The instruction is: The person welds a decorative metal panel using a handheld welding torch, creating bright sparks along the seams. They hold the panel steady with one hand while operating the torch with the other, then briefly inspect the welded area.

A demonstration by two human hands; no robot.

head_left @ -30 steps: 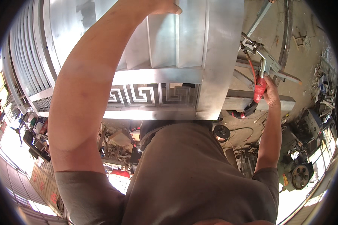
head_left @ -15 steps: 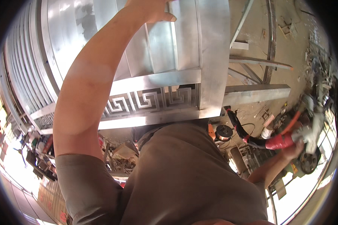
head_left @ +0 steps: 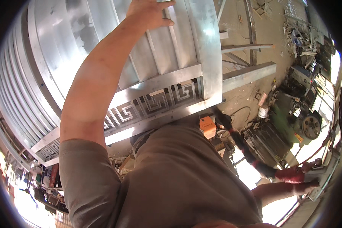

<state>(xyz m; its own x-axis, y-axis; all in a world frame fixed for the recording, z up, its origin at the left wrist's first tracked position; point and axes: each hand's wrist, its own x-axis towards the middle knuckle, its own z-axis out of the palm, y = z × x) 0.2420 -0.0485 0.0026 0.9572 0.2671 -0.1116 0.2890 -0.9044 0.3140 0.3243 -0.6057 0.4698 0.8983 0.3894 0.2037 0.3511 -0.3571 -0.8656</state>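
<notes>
The Greek-key metal panel (head_left: 211, 53) lies before the torso, a grey beam (head_left: 250, 77) jutting past its right edge. Fingers spread, the left hand (head_left: 150, 14) rests on its slats, best kept flat and steady; the right hand (head_left: 309, 186), well beyond the near right corner, wraps the red-gripped tool (head_left: 291, 175), whose black cable (head_left: 248, 152) should stay clear of that corner.

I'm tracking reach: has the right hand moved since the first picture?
Yes: in the picture, the right hand went from above the round wheel to below it.
</notes>
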